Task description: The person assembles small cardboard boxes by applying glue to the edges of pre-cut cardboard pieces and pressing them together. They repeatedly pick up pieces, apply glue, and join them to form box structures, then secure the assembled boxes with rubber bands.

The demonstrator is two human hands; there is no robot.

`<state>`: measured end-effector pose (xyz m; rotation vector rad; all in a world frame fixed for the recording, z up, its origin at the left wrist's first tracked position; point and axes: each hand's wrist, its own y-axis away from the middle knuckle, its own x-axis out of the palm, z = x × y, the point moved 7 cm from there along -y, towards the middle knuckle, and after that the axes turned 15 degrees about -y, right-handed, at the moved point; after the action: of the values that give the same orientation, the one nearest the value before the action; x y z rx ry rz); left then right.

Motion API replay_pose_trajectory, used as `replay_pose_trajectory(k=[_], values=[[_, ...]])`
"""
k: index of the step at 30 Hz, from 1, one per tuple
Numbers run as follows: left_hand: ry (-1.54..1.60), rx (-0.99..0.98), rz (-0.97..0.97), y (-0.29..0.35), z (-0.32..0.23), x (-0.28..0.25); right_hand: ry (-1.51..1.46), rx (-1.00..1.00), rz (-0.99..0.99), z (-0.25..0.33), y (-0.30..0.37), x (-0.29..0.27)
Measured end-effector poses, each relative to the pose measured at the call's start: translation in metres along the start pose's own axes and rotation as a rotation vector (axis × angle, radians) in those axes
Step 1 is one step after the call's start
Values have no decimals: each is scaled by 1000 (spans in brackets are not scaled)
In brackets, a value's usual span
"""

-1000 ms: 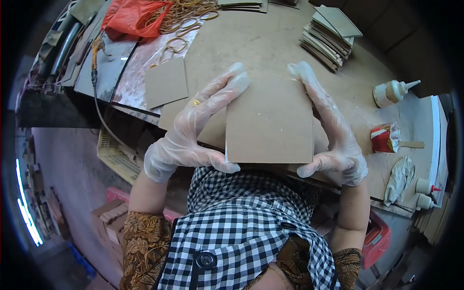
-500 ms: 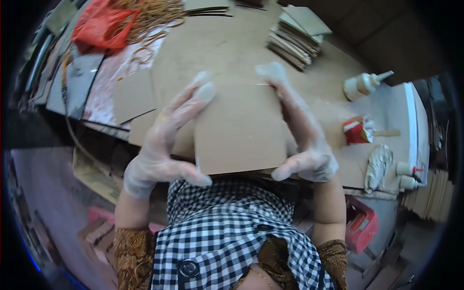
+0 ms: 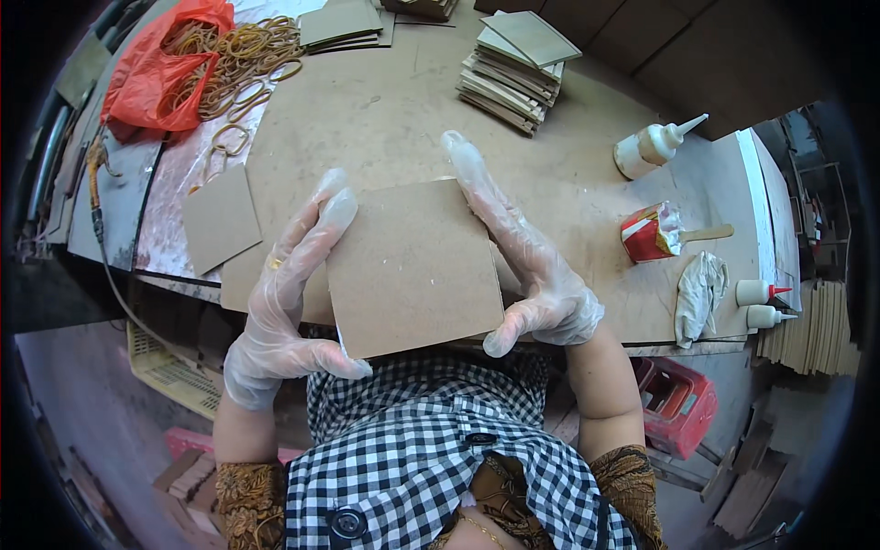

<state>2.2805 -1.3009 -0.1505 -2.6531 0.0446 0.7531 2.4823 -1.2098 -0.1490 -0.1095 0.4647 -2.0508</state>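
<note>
A square brown fibreboard panel [image 3: 417,273] lies flat between my hands at the near edge of the table, its front edge tilted slightly. My left hand [image 3: 286,298], in a thin clear plastic glove, grips its left side, with the thumb at the near left corner and the fingers along the edge. On the opposite side, my right hand [image 3: 534,266], gloved the same way, has its fingertips by the far right corner and its thumb at the near right corner. What lies beneath the panel is mostly hidden.
Left of the panel lies a loose board [image 3: 221,220], with rubber bands [image 3: 247,55] and a red plastic bag [image 3: 151,87] beyond. A stack of boards [image 3: 513,78] stands at the back. Glue bottle [image 3: 646,149], red tub [image 3: 649,235] with a stick, and rag [image 3: 701,298] are at right.
The panel has turned a little counterclockwise between my hands. The view has shifted, so the table's things appear farther left. Both hands keep their hold on the panel's sides.
</note>
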Motion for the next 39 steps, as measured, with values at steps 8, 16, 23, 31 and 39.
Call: replay_pose_trajectory(k=[8,16,23,31,39], values=[[51,-13,-14,-2,-1,2,-3,3,41,2,-2,1],[86,-26,-21,2,1,3,-58,-1,25,-1,0,3],[59,-13,-25,2,0,3,-101,42,-7,1,-2,3],[51,7,-24,0,-1,4,-164,65,-18,-1,3,4],[216,-24,-53,8,6,9,-379,54,-64,-8,3,8]])
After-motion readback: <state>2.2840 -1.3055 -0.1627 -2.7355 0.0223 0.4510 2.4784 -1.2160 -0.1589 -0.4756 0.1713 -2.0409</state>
